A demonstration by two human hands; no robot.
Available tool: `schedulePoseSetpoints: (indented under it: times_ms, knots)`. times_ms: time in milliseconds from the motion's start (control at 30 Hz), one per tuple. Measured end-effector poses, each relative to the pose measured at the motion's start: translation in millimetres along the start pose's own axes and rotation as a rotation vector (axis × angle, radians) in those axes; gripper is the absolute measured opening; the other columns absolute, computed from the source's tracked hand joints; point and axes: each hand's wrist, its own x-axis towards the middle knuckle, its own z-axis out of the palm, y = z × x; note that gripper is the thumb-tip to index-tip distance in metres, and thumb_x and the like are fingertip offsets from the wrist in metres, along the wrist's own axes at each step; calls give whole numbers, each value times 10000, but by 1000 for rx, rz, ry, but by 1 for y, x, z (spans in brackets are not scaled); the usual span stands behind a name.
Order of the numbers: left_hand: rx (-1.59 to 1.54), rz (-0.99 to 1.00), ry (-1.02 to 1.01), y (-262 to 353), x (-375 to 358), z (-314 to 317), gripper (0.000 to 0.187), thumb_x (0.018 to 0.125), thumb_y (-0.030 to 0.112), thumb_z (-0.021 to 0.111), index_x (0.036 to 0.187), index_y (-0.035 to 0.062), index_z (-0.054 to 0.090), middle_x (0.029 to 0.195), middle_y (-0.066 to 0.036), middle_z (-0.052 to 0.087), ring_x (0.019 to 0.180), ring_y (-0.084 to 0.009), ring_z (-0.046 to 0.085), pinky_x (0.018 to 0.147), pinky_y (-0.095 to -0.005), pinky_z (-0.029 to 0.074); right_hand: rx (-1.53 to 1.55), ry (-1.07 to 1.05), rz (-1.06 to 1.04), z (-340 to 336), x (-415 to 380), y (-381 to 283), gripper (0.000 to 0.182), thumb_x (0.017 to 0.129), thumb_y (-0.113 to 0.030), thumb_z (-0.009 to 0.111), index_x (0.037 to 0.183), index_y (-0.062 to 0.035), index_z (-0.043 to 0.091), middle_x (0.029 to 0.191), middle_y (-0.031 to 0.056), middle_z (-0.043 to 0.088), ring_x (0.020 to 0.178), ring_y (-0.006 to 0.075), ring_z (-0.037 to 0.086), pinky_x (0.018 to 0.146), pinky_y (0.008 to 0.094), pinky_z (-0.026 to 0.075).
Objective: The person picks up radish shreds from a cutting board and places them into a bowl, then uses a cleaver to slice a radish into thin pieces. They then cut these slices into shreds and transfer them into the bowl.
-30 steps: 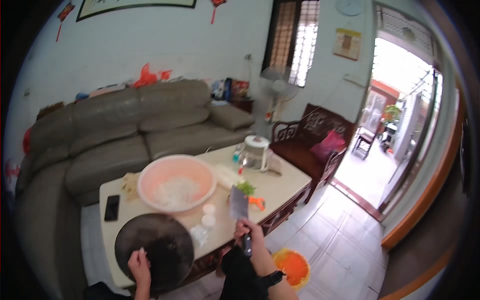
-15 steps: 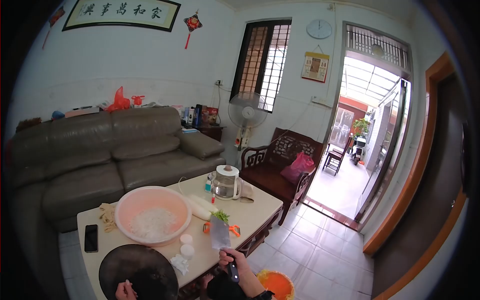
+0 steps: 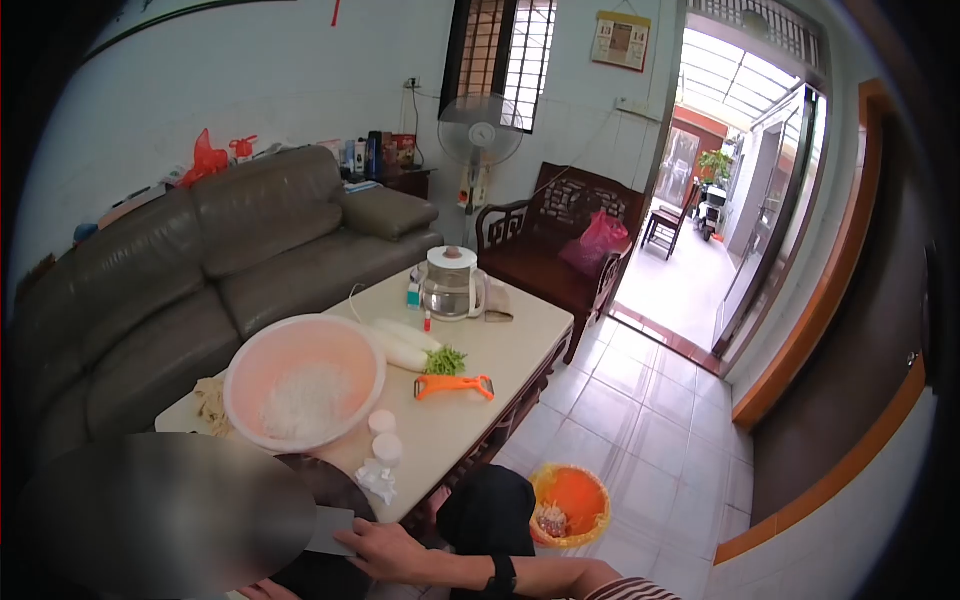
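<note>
My right hand point(image 3: 385, 550) is closed around a kitchen cleaver; its grey blade point(image 3: 332, 530) points left over the dark round board point(image 3: 345, 485). The handle is hidden in my grip. Only a bit of my left hand point(image 3: 265, 590) shows at the bottom edge, near the board, and its fingers are too cut off to read. A large blurred grey oval covers most of the board and whatever lies there. Just beyond is a pink basin point(image 3: 240, 395) with white shreds point(image 3: 305, 400) in it. Two round white pieces point(image 3: 385, 448) and a crumpled white tissue point(image 3: 377, 481) lie beside the board.
Further along the table point(image 3: 530, 335) are white radishes point(image 3: 402, 352) with green leaves point(image 3: 445, 360), an orange peeler point(image 3: 455, 387) and a glass kettle point(image 3: 452, 290). An orange lined bin point(image 3: 590, 505) stands on the floor at right. A sofa point(image 3: 270, 225) runs behind.
My right hand has brought the cleaver down and left, from upright beside the table to over the board. The view has tilted downward, and the grey blur now covers the lower left.
</note>
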Motion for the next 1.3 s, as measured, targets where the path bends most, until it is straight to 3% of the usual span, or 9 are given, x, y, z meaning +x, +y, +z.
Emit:
schedulePoseSetpoints:
  times_ms: [233,267,300,600,667,900,967,1000,1300]
  knots:
    - [12,-68,-36,3,-2,-2,479,1070,291,428,1444,-6,388,1457,-171,437,1317,-260,437,1092,-353,337,-260,-63,-163,25,14,-4,477,797,-141,647,1260,-50,580,948,132,533,895,303,611,707,409,527]
    - [60,86,122,9,-4,8,341,1057,219,456,1296,-13,525,1246,-171,581,1125,-238,580,947,-354,468,-262,-28,-194,29,13,-1,467,774,-130,638,1232,-43,599,934,127,532,881,299,606,699,394,522]
    - [-25,-89,-89,8,-4,-4,495,1068,242,421,1490,6,314,1533,-173,330,1388,-283,348,1145,-396,267,-278,-33,-210,29,13,0,475,769,-130,640,1234,-45,597,933,125,531,880,297,603,692,390,520]
    - [113,5,-68,28,-8,1,417,1049,216,453,1394,-17,441,1464,-197,405,1359,-333,389,1134,-415,291,-351,-58,-270,24,11,-4,548,702,-103,660,1241,-48,578,960,100,543,926,272,562,727,393,453]
    - [152,11,-79,24,-9,0,404,1059,199,446,1406,-8,424,1470,-146,408,1338,-251,411,1115,-354,311,-368,-96,-266,20,13,-6,489,727,-121,674,1209,-73,603,958,93,542,933,270,565,725,397,452]
    - [249,29,-92,35,-9,0,364,1041,170,461,1360,-4,483,1490,-187,379,1374,-305,384,1133,-382,295,38,115,-306,-73,45,-26,335,796,-104,715,1122,-55,655,1067,148,628,936,337,631,782,424,533]
    - [200,2,-88,35,-9,2,370,1039,185,463,1366,15,490,1490,-192,378,1377,-314,376,1132,-383,296,372,348,-72,-129,42,-48,374,877,-150,697,1219,-33,603,1130,135,674,972,250,680,872,360,546]
    - [190,-5,-96,41,-9,2,376,1039,201,466,1366,15,492,1488,-188,380,1378,-315,374,1129,-380,300,781,243,177,-176,48,-73,480,906,-127,661,1348,-24,506,1140,90,685,938,198,681,891,306,536]
    - [266,23,-125,42,-7,6,394,1042,238,465,1346,-9,505,1460,-193,409,1366,-315,388,1124,-380,304,968,107,444,-76,-10,-27,477,900,-126,666,1340,-20,515,1147,90,681,949,198,674,893,312,530]
